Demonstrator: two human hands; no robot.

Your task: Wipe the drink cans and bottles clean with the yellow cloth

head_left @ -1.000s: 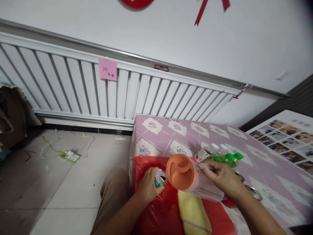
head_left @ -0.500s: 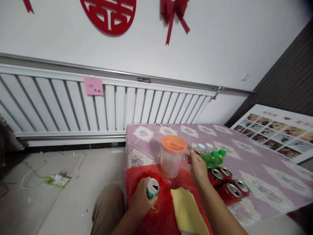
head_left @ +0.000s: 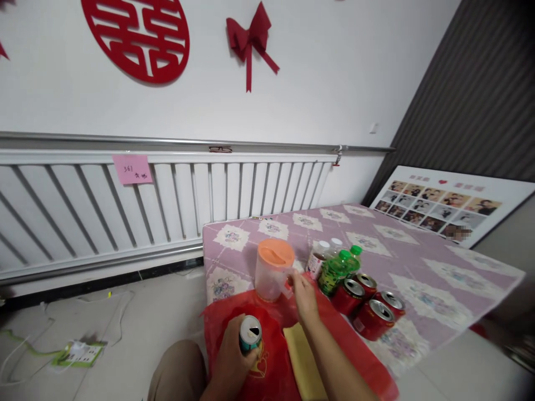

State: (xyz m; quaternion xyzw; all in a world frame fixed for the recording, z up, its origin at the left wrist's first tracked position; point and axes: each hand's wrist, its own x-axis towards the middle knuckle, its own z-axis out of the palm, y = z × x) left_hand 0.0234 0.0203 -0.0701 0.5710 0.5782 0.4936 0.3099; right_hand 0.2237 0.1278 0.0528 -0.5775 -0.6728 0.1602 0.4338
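My left hand [head_left: 231,353] is closed around an opened drink can [head_left: 250,333] with a teal side, held upright over a red tray [head_left: 273,365] with a scalloped edge. At the handle of a translucent pitcher [head_left: 267,277] with an orange lid, my right hand [head_left: 302,292] has its fingers wrapped round the grip. The pitcher stands upright on the table, beyond the tray. Under my right forearm lies a folded yellow cloth [head_left: 301,362], partly hidden by the arm.
Right of my right hand stand several red cans [head_left: 373,319], green-capped bottles [head_left: 333,274] and white-capped bottles [head_left: 316,260]. A red plastic sheet [head_left: 351,356] covers part of the purple tablecloth [head_left: 371,262]. Behind is a white radiator [head_left: 221,192]; a photo board [head_left: 451,200] leans at the right.
The view has turned to the right and tilted up, so things sit further left. Both hands keep their holds on the can and the pitcher handle.
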